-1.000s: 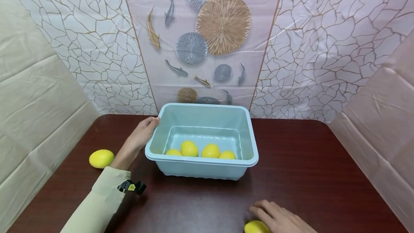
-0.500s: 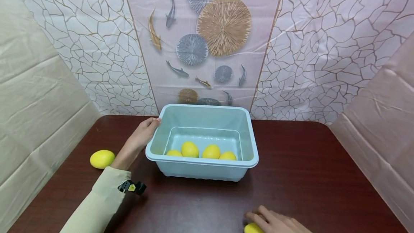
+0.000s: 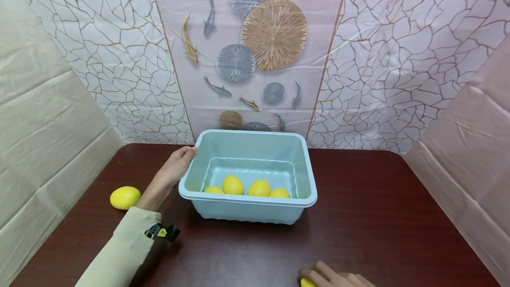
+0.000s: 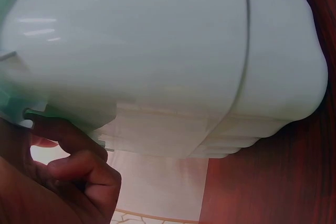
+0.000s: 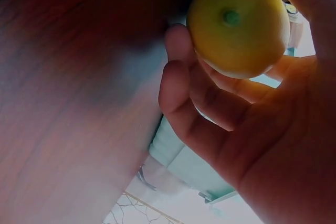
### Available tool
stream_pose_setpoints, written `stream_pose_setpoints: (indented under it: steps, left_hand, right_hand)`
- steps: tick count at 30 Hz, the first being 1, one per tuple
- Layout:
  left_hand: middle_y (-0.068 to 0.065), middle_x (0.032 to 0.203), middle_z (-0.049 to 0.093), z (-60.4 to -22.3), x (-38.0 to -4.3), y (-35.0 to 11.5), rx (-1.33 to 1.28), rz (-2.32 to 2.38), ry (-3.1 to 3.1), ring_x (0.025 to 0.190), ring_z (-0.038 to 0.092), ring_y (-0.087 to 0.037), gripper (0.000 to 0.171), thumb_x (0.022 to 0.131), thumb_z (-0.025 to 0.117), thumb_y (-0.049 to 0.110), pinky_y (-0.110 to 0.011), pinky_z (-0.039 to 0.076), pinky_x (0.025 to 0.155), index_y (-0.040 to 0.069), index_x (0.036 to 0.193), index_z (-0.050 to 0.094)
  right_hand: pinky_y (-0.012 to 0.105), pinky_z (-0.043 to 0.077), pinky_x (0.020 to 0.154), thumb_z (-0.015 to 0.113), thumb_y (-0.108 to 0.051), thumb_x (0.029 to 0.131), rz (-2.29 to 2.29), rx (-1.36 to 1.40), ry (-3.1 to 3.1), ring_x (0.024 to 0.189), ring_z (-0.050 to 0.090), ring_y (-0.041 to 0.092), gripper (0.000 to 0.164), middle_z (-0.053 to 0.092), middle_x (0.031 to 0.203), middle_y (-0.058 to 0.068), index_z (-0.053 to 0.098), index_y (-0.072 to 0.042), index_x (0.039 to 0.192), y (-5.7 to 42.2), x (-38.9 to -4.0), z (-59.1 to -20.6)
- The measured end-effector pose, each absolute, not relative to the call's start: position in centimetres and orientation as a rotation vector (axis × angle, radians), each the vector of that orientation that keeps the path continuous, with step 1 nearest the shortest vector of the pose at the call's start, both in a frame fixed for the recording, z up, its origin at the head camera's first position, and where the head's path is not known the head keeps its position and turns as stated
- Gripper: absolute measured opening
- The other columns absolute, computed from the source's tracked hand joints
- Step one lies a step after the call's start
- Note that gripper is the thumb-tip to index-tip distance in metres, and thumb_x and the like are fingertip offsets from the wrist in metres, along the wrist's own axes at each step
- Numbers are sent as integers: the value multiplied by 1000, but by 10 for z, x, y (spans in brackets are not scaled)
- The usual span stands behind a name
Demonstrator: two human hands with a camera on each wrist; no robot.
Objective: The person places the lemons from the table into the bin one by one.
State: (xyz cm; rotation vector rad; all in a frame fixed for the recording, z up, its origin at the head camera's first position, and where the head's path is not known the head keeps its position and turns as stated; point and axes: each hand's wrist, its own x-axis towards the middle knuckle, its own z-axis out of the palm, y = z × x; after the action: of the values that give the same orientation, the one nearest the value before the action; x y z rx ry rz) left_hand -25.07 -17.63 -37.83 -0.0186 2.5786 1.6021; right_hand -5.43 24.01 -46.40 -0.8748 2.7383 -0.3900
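A light blue plastic tub [image 3: 247, 209] stands on the table with several yellow lemons [image 3: 233, 185] lying along its near side. My left hand [image 3: 177, 163] grips the tub's left rim; in the left wrist view its curled fingers [image 4: 86, 174] are at the rim beside the tub's outer wall. Low in the head view, my right hand [image 3: 336, 278] holds another lemon [image 3: 307, 283], partly cut off by the frame. The right wrist view shows that lemon [image 5: 239, 27] from its end, with the fingers curled around it close over the table.
One more lemon [image 3: 125, 197] lies on the dark red-brown table [image 3: 366, 207], left of my left forearm. A patterned cloth [image 3: 275, 34] hangs right behind the tub, and pale fabric panels [image 3: 52, 145] flank the table.
My right hand, with its lemon, has shifted slightly left and down toward the bottom of the head view, its fingers now covering more of the lemon. The left hand stays on the tub.
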Motion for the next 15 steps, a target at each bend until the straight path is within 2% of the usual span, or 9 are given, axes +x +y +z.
stream_pose_setpoints:
  steps: [8,15]
  left_hand:
    - [-19,120,63,-379,-251,-176,-52,1573,2576,101,63,-24,52,115,36,42,-29,53,80,-3,131,56]
    - [-20,119,63,-378,-251,-176,-40,1585,2576,99,64,-23,52,115,36,41,-29,54,79,-4,130,56]
  right_hand:
    - [22,37,48,67,-59,98,-476,-783,2721,57,42,-3,40,49,100,-24,64,-33,128,237,-54,-463]
    - [21,38,48,70,-55,97,-542,-798,2714,56,41,-4,39,47,97,-24,65,-30,127,237,-54,-460]
